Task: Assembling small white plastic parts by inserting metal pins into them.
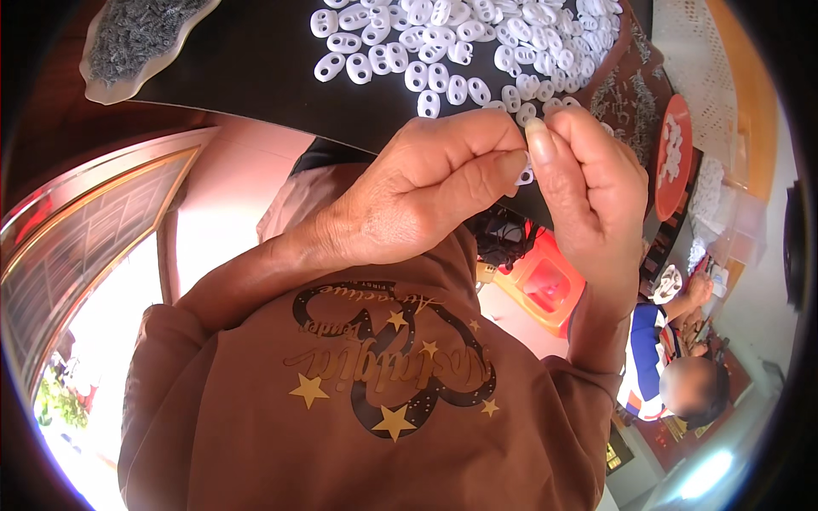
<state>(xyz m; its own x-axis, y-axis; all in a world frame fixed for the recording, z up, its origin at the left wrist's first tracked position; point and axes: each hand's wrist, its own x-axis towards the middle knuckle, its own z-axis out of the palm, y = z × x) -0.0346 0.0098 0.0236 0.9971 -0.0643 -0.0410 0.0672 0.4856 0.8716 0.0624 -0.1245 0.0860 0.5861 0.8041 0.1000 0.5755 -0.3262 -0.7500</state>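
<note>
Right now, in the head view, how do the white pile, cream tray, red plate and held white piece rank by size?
1. White pile
2. Cream tray
3. Red plate
4. Held white piece

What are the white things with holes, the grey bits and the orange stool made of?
White pieces: probably plastic, smooth, slightly shiny, all the same rounded shape. Grey bits: perhaps metal, looking dull silvery, but too small to be sure. Orange stool: likely plastic; smooth, bright colour.
</note>
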